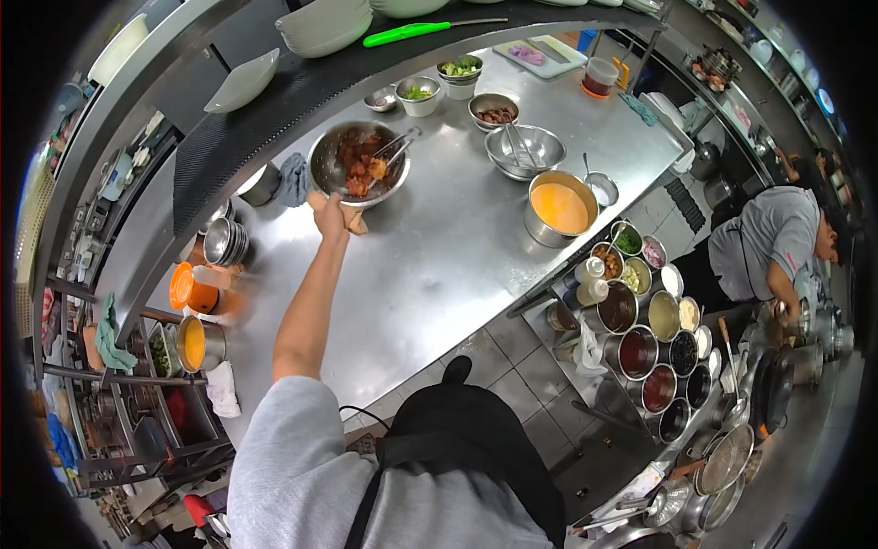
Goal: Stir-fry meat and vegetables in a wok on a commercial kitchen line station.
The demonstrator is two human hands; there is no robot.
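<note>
My left hand (331, 219) reaches forward over the steel worktable (405, 295). It grips the near rim of a stainless steel mixing bowl (326, 161), with a tan cloth (354, 219) under the fingers. Inside the bowl are dark reddish, sauce-coated food pieces (360, 161). Metal tongs (396, 156) lean in them, their handle end past the right rim. The bowl looks tilted towards me. My right hand is out of view.
A grey-blue cloth (294, 180) lies left of the bowl. Rightward stand an empty steel bowl (504, 147) and a pot of orange liquid (561, 207). A raised shelf (274, 103) overhangs the far side. Sauce containers (638, 351) and another person (768, 240) are at the right.
</note>
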